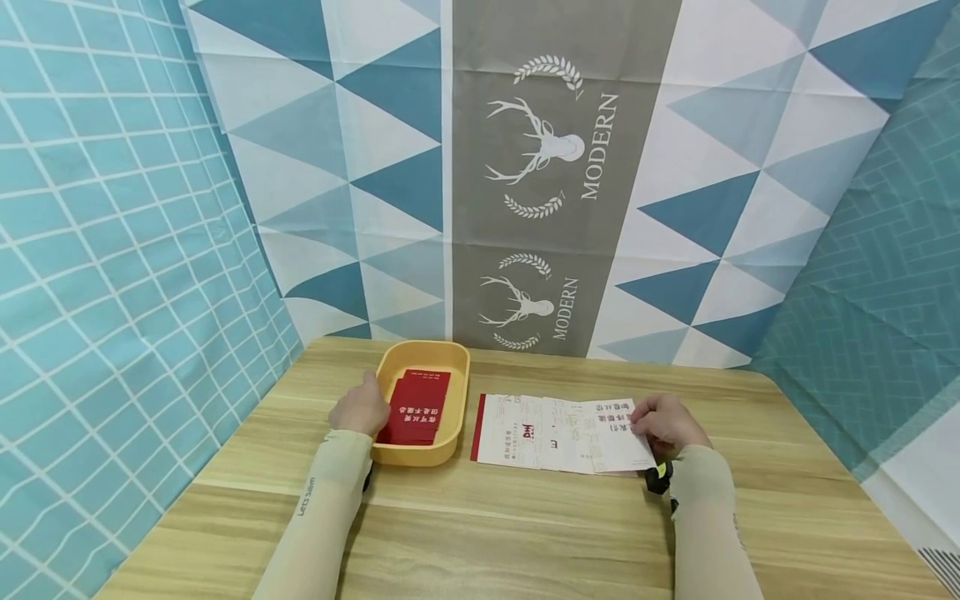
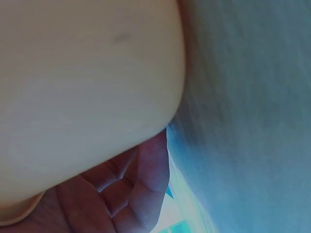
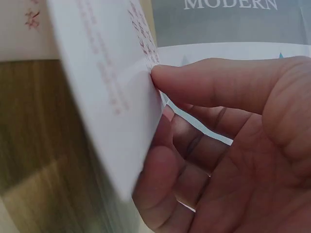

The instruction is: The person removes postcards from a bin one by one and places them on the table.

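On the left side of the table, my left hand [image 1: 360, 407] grips the left side of a yellow plastic tray [image 1: 459, 433]. The left wrist view shows its fingers [image 2: 150, 167] bent against the tray's outer wall [image 2: 92, 92]. Several red cards [image 1: 417, 408] with pale lettering lie in the tray. To the right, my right hand [image 1: 670, 421] pinches the right edge of a white printed card [image 1: 618, 446] between thumb and fingers. In the right wrist view that card [image 3: 109, 97] is tilted up. Other white cards [image 1: 517, 429] overlap in a row to its left, with a red strip at the row's end.
The wood-grain table [image 1: 510, 542] stretches in front of both forearms. A patterned cloth [image 1: 390, 167] with deer heads hangs behind it, and a blue tiled sheet [image 1: 112, 275] stands along the left.
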### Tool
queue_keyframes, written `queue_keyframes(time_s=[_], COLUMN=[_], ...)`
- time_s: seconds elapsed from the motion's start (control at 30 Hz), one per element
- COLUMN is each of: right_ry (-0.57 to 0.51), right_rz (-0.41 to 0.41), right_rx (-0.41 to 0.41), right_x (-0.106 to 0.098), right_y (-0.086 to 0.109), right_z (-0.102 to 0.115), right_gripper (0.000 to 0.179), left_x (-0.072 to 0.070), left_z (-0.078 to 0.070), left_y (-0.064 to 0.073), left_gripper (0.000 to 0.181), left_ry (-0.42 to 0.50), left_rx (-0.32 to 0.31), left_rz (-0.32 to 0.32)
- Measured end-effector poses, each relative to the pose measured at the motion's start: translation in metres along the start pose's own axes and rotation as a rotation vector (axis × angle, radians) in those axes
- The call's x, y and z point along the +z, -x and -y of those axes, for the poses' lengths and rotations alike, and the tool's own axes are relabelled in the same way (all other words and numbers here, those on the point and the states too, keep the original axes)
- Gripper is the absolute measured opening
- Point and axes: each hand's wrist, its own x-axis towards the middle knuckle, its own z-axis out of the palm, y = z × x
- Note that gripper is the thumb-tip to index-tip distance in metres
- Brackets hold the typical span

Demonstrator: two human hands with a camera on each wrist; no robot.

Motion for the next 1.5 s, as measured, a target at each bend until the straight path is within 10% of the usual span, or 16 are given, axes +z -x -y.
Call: queue_keyframes(time_s=[1.5], right_ry=[0.188], right_rz=[-0.034], right_rx=[0.011], right_x=[0.013], right_y=[-0.002], right_z=[0.000], right_gripper=[0.006], left_x=[0.000], left_z=[0.000], left_y=[0.001], left_gripper=[0.042], left_ry=[0.010], left_rx=[0.016], left_rz=[-0.008])
